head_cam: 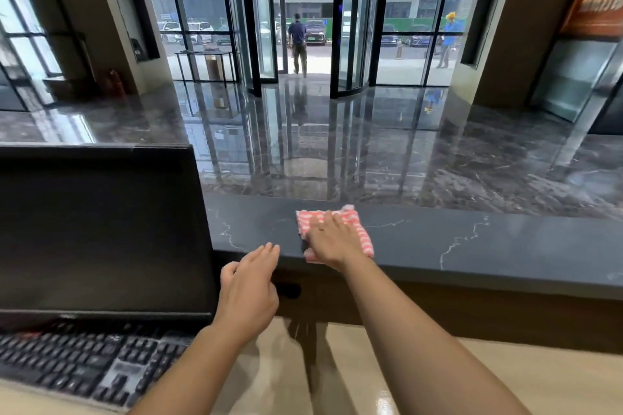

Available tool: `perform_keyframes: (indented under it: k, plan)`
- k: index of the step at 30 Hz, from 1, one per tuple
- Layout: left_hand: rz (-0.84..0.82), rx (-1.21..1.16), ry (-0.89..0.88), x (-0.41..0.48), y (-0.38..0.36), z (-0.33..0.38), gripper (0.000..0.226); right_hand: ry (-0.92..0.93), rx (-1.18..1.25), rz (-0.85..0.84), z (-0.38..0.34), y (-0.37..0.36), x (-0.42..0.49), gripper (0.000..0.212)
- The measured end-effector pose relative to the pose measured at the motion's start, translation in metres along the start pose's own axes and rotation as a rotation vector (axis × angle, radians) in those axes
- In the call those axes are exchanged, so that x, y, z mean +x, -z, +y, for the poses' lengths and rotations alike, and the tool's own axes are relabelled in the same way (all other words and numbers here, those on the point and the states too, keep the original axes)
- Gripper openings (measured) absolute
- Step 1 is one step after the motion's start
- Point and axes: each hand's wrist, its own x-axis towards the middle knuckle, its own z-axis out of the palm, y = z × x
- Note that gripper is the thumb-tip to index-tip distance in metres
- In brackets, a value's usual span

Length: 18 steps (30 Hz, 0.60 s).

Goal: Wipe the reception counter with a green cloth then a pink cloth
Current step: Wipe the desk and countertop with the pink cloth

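Fingers (332, 220) of our right hand (332, 242) press flat on the folded pink cloth (358, 229) atop the dark counter (472, 246), so we should keep even pressure and overlap our strokes, while our left hand (249, 289) hovers open, holding nothing.

Head camera: sitting at the person's head height behind the dark veined stone reception counter (472, 246), looking forward and down along both bare forearms.
Facing: pointing across the counter towards the glossy dark marble lobby floor (371, 151) and the tall glass revolving door (347, 26) straight ahead.
Nearness: hanging close over the left hand (247, 293) and right hand (332, 242), the door lying far off.
Wide angle: taking in the black flat monitor (101, 229) and black keyboard (67, 364) at the lower left.
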Motion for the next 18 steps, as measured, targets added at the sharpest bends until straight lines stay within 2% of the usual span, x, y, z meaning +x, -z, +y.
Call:
perform_keyframes:
  k: [5, 8, 11, 13, 15, 18]
  plan:
    - [0.195, -0.183, 0.098, -0.011, 0.001, -0.015, 0.045, 0.085, 0.098, 0.017, -0.069, -0.003, 0.005, 0.038]
    - [0.238, -0.369, 0.273, -0.014, 0.001, -0.012, 0.033, 0.186, 0.065, 0.097, -0.077, -0.011, -0.001, 0.042]
    - [0.155, -0.682, 0.476, -0.010, -0.005, -0.004, 0.026, 0.175, 0.022, 0.155, -0.067, -0.014, -0.011, 0.052]
    - [0.044, -0.985, 0.558, -0.005, -0.010, 0.003, 0.030, 0.196, -0.039, 0.202, -0.056, -0.016, -0.011, 0.049]
    - [0.001, -1.231, 0.600, -0.003, -0.014, 0.011, 0.037, 0.209, -0.057, 0.224, -0.049, -0.016, -0.014, 0.043]
    - [0.004, -1.348, 0.627, -0.002, -0.021, 0.027, 0.037, 0.221, -0.034, 0.249, -0.034, -0.017, -0.023, 0.038]
